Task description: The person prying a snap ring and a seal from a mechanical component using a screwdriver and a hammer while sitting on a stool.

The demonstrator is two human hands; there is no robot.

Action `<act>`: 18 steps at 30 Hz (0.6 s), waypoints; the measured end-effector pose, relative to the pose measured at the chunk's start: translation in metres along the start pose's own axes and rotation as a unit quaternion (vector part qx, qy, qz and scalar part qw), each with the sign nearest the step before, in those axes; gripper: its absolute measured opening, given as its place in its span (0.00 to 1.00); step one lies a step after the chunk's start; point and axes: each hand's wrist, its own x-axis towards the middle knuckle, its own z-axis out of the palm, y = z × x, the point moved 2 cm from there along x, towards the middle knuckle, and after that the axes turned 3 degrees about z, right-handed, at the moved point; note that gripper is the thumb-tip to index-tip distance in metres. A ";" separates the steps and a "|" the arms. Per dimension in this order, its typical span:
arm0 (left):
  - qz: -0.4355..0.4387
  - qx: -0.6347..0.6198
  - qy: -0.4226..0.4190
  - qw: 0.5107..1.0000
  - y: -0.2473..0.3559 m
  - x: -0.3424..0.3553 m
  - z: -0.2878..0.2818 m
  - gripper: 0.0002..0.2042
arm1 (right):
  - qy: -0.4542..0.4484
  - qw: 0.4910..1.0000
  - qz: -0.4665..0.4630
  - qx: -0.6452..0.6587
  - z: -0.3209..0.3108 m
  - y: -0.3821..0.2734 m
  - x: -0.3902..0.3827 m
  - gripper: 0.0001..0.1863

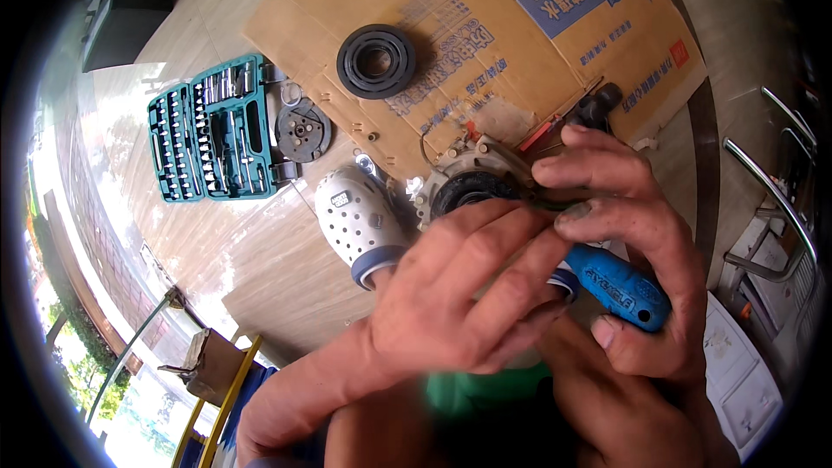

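Observation:
My right hand (641,225) curls round a screwdriver with a blue handle (620,288). Its shaft is mostly hidden by my fingers. My left hand (485,286) is closed close beside it, fingers bent and pressed together, and what they pinch is hidden. Just beyond both hands lies a round grey metal housing (485,160) with a black ring (472,188) in its middle, partly covered by my left fingers. It looks like a compressor body, between my feet.
A black grooved pulley (376,61) lies on flattened cardboard (299,22). Left of it are a round clutch plate (303,130) and an open teal socket set (212,134). My white clog (351,212) stands near the housing. A black-handled tool (598,104) lies beyond my right hand.

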 end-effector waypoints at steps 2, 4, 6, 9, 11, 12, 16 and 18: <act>-0.033 -0.071 -0.017 0.997 0.009 0.027 0.012 0.28 | 0.001 0.999 -0.006 -0.033 -0.005 0.001 -0.001 0.37; -0.045 -0.132 -0.024 0.990 0.016 0.042 0.028 0.26 | 0.049 0.998 0.010 -0.047 -0.004 0.003 -0.007 0.43; -0.058 -0.148 -0.016 0.987 0.020 0.053 0.038 0.23 | 0.110 0.991 0.035 -0.067 0.000 0.002 -0.011 0.46; -0.050 -0.137 -0.018 0.989 0.028 0.062 0.048 0.19 | 0.171 0.979 0.028 -0.109 -0.015 0.014 -0.016 0.46; -0.032 -0.161 -0.052 0.985 0.032 0.052 0.057 0.17 | 0.214 0.973 0.027 -0.086 -0.035 0.045 -0.030 0.57; -0.020 -0.152 -0.051 0.987 0.031 0.049 0.061 0.17 | 0.233 0.970 0.055 -0.038 -0.034 0.047 -0.028 0.55; -0.002 -0.137 -0.052 0.989 0.028 0.044 0.070 0.14 | 0.279 0.934 0.217 -0.044 -0.042 0.110 -0.040 0.34; -0.011 -0.152 -0.050 0.987 0.029 0.048 0.063 0.13 | 0.241 0.899 0.316 -0.185 -0.041 0.162 -0.054 0.30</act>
